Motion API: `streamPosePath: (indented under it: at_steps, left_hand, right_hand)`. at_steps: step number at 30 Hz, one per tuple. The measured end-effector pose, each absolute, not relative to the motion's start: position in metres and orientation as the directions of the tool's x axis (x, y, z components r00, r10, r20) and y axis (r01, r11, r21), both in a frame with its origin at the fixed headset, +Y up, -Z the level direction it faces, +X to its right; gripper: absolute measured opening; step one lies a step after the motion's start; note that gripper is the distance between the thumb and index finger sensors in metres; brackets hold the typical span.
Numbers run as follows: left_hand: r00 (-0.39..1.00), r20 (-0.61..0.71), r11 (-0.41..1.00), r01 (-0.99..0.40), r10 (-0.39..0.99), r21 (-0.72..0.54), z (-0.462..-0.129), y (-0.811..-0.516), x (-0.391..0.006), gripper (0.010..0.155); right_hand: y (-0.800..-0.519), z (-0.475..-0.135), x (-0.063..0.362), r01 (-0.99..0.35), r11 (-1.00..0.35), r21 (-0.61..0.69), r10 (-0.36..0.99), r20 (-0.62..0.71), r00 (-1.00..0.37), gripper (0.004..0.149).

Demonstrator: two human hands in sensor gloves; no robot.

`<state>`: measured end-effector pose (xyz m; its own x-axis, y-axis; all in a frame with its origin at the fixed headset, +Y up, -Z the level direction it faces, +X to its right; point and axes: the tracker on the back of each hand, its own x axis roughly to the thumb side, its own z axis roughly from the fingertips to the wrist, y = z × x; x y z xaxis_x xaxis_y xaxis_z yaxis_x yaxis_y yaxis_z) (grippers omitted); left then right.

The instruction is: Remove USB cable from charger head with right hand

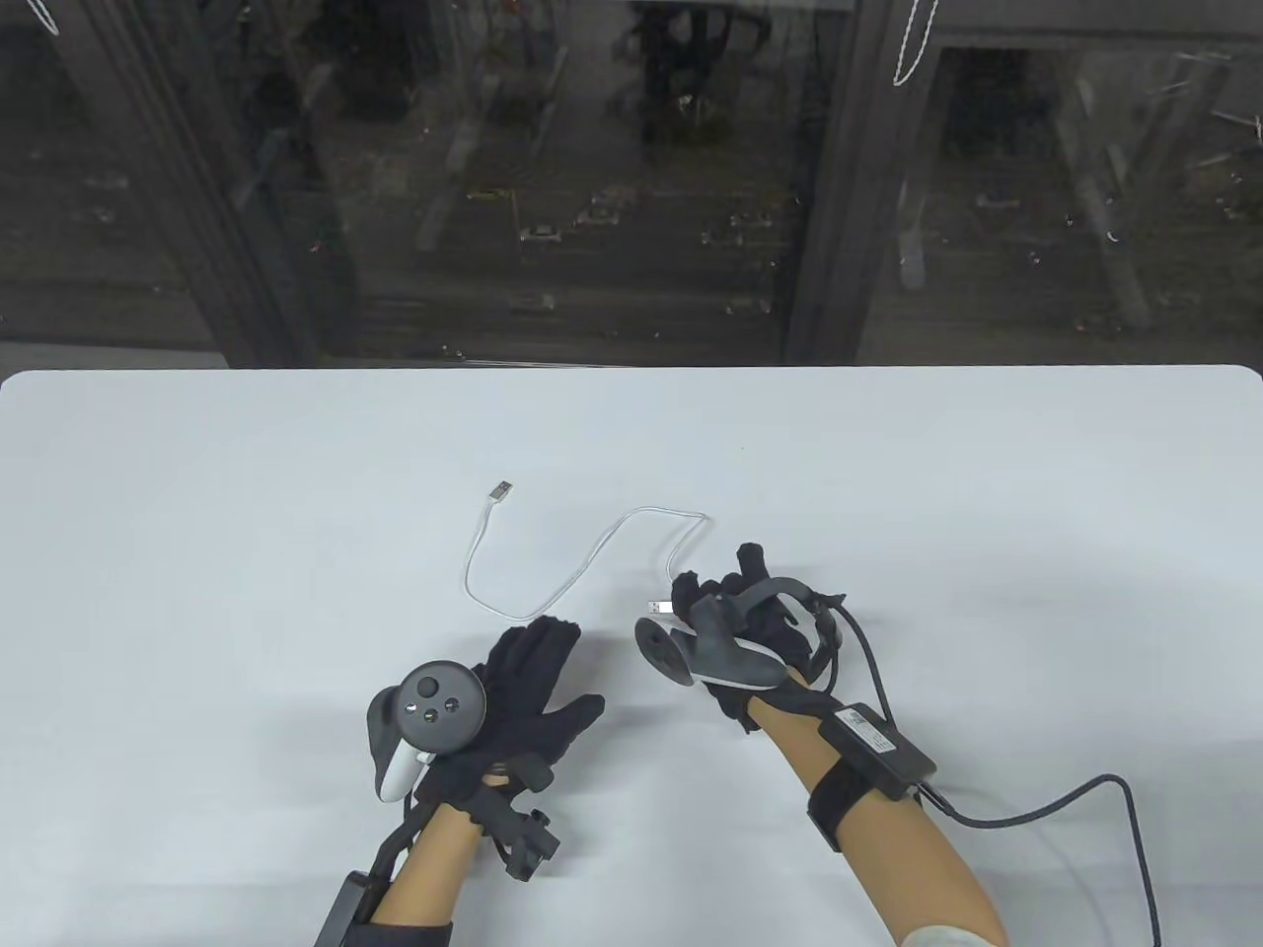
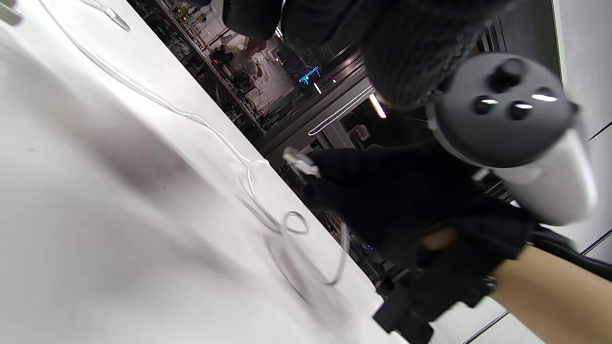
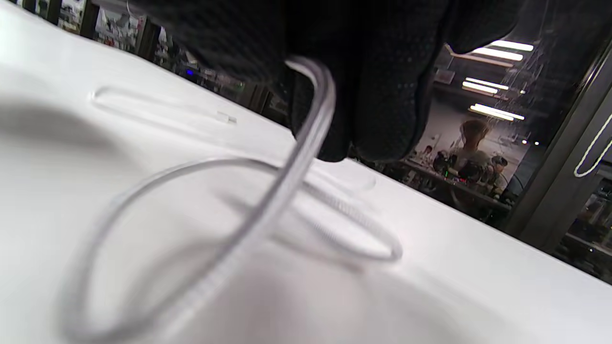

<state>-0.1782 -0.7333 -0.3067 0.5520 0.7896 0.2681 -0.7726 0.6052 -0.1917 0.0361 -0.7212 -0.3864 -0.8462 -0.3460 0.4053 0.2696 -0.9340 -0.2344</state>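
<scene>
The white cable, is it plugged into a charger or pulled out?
Pulled out. The right hand holds one plug bare in the air; the cable's other plug lies bare on the table.

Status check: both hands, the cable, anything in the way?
Right hand pinches one plug end of thin white USB cable, lifted. Left hand rests flat on white table, holding nothing. Charger head not visible. Nothing blocking.

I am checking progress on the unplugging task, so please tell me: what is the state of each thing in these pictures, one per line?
USB cable: unplugged, curled loosely on the table, one plug free at the far end.
Right hand: pinches the cable's near plug end, lifted off the table.
Left hand: lies over the table, touches no cable; whatever is under it is hidden.
Charger head: not visible in any view.
Table: white, bears the cable.
</scene>
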Motion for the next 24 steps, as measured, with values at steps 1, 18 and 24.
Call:
streamPosePath:
  at_steps: [1,18,24]
  left_hand:
    - [0.552,0.268,0.605,-0.773,0.790,-0.192,-0.307,-0.733,-0.178,0.077]
    - [0.569,0.273,0.627,-0.741,0.776,-0.239,-0.307,-0.734,-0.173,0.077]
    - [0.586,0.297,0.655,-0.711,0.753,-0.256,-0.304,-0.734,-0.168,0.077]
  right_hand:
    - [-0.726,-0.389,0.034,0.283,-0.933,-0.221,-0.352,0.403,-0.845,0.047]
    - [-0.729,-0.403,0.060,-0.030,-0.988,0.154,0.070,0.258,-0.964,0.057]
    - [-0.683,-0.379,0.079,-0.177,-0.982,0.068,0.189,0.309,-0.932,0.059]
